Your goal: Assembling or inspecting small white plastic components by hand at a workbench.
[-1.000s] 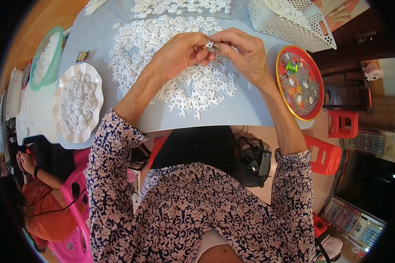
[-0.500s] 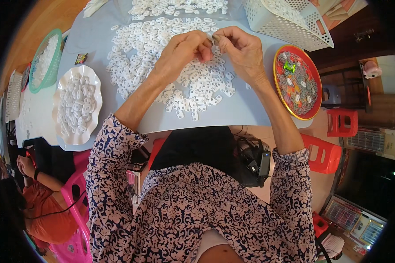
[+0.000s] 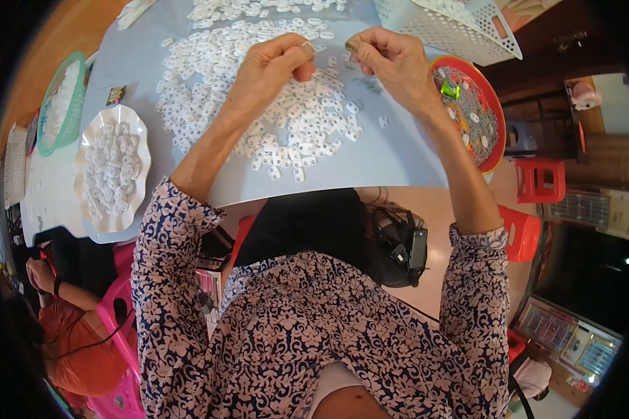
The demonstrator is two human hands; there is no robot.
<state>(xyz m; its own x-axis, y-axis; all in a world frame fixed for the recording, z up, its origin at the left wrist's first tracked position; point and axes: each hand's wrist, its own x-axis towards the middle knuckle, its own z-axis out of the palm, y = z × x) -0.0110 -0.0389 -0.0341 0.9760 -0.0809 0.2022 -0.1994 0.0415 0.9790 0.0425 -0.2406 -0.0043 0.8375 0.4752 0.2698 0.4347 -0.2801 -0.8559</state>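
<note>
My left hand (image 3: 272, 68) is closed in a pinch, with a small white plastic piece (image 3: 309, 46) showing at its fingertips. A hand's width away, my right hand (image 3: 397, 68) has thumb and forefinger pressed together; whatever they hold is too small to make out. Both hands are above a wide spread of small white oval pieces with two holes (image 3: 210, 84) on a grey-blue table (image 3: 244, 187). Beside my right wrist sits a red bowl with a gold rim (image 3: 497, 105), holding small grey metal parts, a few white pieces and a green wrapper.
Left stands a white wavy-edged dish (image 3: 141, 164) full of white pieces, near a small wrapped packet (image 3: 116, 95) and a green basket (image 3: 47, 143). A white perforated basket (image 3: 468, 42) is far right. Red stools (image 3: 538, 180) stand right; another person (image 3: 77, 328) sits left.
My hands, close together before, have moved apart, the left keeping a white piece at its fingertips. The whole view has shifted slightly.
</note>
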